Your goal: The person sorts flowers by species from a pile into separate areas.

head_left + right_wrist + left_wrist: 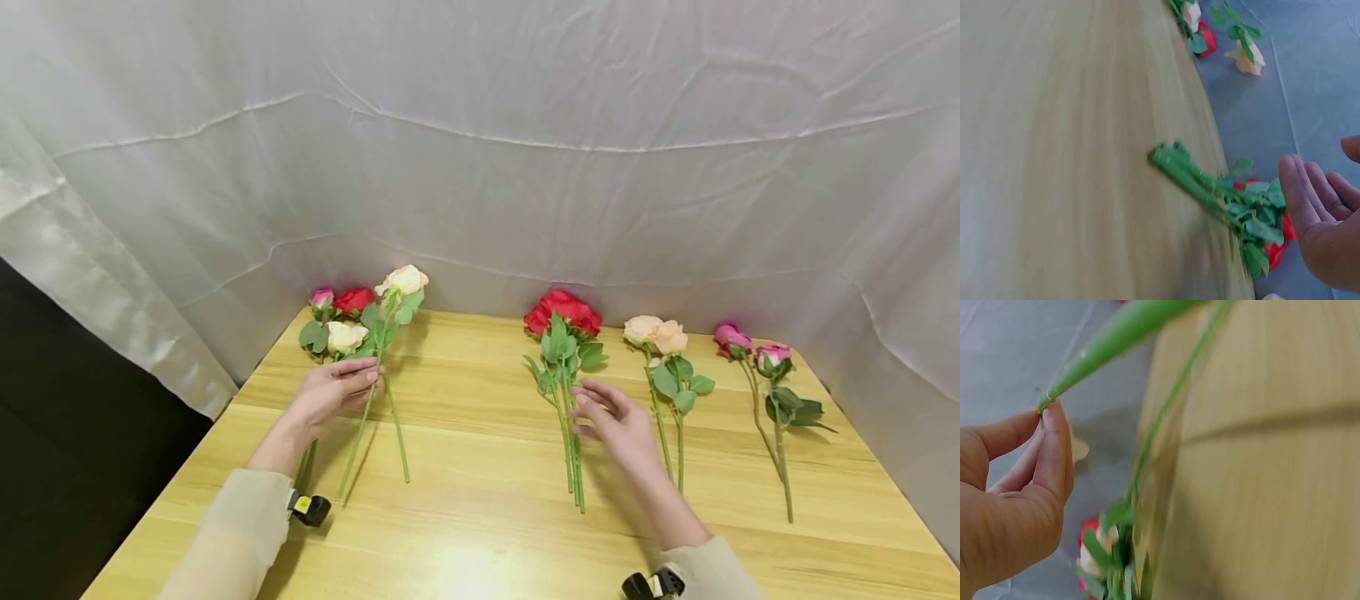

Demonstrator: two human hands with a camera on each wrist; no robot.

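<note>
In the head view my left hand (pixel 337 390) pinches the green stem of a cream rose (pixel 405 280), raised and tilted above the table. The left wrist view shows thumb and fingertips of the left hand (pixel 1029 481) on that stem (pixel 1110 347). Beneath it lie another cream rose (pixel 347 337), a red rose (pixel 353 300) and a pink rose (pixel 322 297). My right hand (pixel 617 423) is beside the stems of the bunched red roses (pixel 564 312). In the right wrist view the right hand (pixel 1329 234) has its fingers extended, holding nothing.
Peach roses (pixel 667 337) lie right of the red bunch. Farther right are two pink roses (pixel 732 340) with long stems. All rest on a wooden table (pixel 465 467), flower heads toward the far edge. A grey-white curtain (pixel 480 167) hangs behind.
</note>
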